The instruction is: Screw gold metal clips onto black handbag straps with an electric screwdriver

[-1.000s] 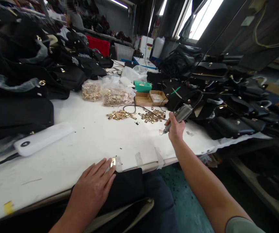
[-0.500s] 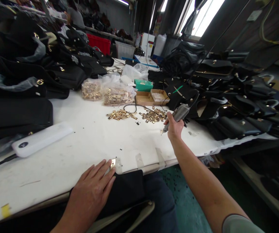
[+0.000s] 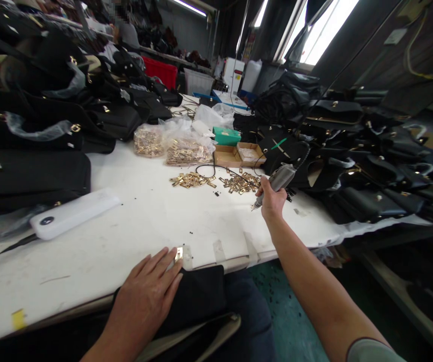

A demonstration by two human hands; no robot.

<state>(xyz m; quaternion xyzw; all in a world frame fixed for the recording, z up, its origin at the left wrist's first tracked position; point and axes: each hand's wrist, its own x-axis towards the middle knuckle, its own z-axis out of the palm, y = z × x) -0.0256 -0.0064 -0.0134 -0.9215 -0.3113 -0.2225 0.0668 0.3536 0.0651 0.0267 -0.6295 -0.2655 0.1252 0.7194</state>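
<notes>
My left hand (image 3: 147, 290) lies flat at the table's front edge. Its fingertips rest on a small gold metal plate (image 3: 179, 254). A black bag (image 3: 203, 291) hangs below that edge, partly under the hand and over my lap. My right hand (image 3: 272, 203) is wrapped around a grey electric screwdriver (image 3: 283, 175), tilted with its tip pointing down and left, close to the tabletop. Whether the tip touches anything is too small to tell. Just behind it is a loose pile of gold metal plates (image 3: 237, 183), with a second pile (image 3: 189, 179) to its left.
Plastic bags of gold parts (image 3: 189, 151), a cardboard tray (image 3: 227, 157) and a green box (image 3: 227, 136) stand behind the piles. Black handbags (image 3: 31, 176) are heaped left and right. A white oblong device (image 3: 76, 213) with a cable lies at left. A person (image 3: 127, 35) is far back.
The whole view has shifted slightly right and down. Both hands keep nearly the same pose, with the screwdriver still in my right hand and the plate under my left fingertips.
</notes>
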